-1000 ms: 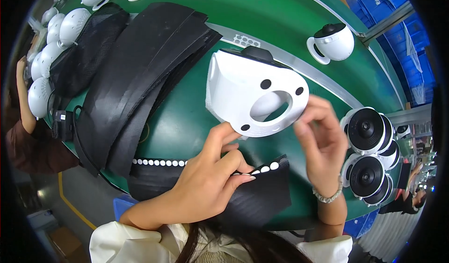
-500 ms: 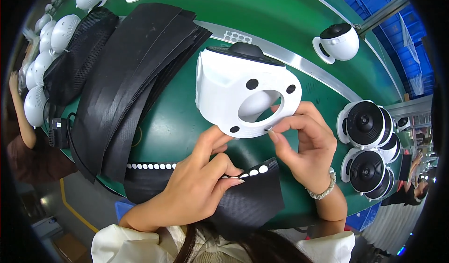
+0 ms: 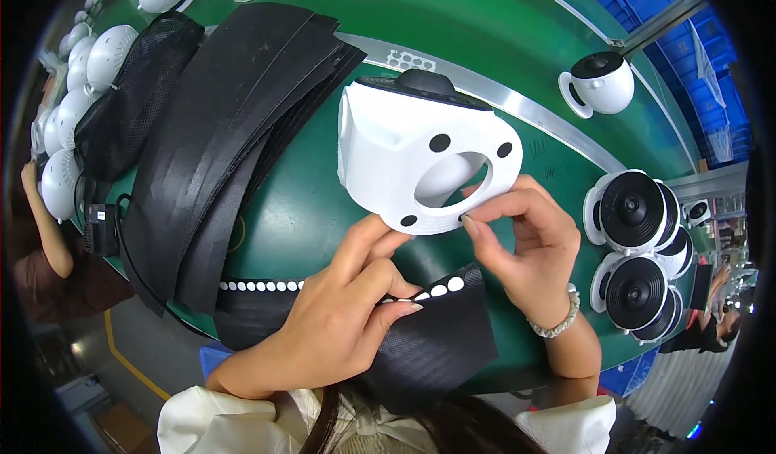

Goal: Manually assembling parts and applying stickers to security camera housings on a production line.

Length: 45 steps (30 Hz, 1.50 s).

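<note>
A white rounded device point(image 3: 380, 143) with a black speaker-like disc on top is tilted toward me, its ring-shaped foot facing up. Round black pads point(image 3: 440, 143) sit on that ring around its oval opening. At the ring's near right edge, my right hand point(image 3: 529, 252) pinches a small black pad point(image 3: 466, 218) against the white surface. My left hand point(image 3: 343, 308) has its thumb and bent finger closed on a black sheet point(image 3: 440, 337), which carries a row of white dots along its upper edge. The extended left forefinger reaches under the ring, its tip hidden.
A stack of black sheets point(image 3: 234, 107) and a black mesh bag point(image 3: 141, 90) lie at left, beside white perforated shells point(image 3: 113, 56). Several white devices with black discs point(image 3: 632, 208) stand at right. Beyond a metal rail, another device point(image 3: 602, 86) stands on the green belt point(image 3: 453, 10).
Devices on the far belt have shifted to the right. The held device has tipped slightly, and my right fingertips have moved up a little along its ring. My left hand keeps its grip.
</note>
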### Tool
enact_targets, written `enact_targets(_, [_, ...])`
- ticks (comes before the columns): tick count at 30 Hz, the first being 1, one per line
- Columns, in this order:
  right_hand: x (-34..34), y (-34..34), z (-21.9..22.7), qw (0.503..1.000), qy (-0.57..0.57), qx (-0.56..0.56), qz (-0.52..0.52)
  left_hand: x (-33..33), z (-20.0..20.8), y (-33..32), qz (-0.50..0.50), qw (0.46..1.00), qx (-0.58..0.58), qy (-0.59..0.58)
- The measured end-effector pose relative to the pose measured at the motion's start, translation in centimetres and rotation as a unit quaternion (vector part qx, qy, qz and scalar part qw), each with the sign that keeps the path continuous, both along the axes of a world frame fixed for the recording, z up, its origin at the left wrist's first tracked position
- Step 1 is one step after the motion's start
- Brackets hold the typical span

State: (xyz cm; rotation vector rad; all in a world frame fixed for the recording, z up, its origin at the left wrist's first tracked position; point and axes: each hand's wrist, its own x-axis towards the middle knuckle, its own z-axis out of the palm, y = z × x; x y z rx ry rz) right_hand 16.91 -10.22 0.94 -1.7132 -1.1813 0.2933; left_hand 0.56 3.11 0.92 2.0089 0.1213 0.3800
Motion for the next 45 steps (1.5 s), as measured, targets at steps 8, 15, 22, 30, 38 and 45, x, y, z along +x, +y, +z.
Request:
enact_targets(8, [0.1, -0.1, -1.0, 0.938, 0.339, 0.067, 0.04, -0.2, 0.2, -0.2, -0.002, 0.996, -0.087, 0.013])
enact_targets(15, [3.5, 3.9, 8.7, 0.974, -0.089, -0.161, 0.135, -1.2, 0.4, -1.8, 0.008, 0.985, 0.159, 0.07])
enact_targets(22, [2.9, 7.3, 11.6, 0.867, -0.215, -0.364, 0.264, -1.7, 1.4, -2.0, 0.047, 0.987, 0.152, 0.027])
enact_targets(30, [12.4, 11.8, 0.4, 0.793, -0.486, -0.211, -0.302, -1.6, 0.2, -1.2, 0.036, 0.98, 0.196, -0.024])
enact_targets(38, [21.5, 13.3, -9.6, 0.879, -0.348, -0.196, -0.261, -2.7, -1.0, -0.3, 0.056, 0.975, 0.211, -0.049])
enact_targets(45, [20.6, 10.0, -4.2, 0.862, -0.211, -0.37, -0.275, -1.8, 0.0, -1.2, 0.013, 0.975, 0.218, -0.045])
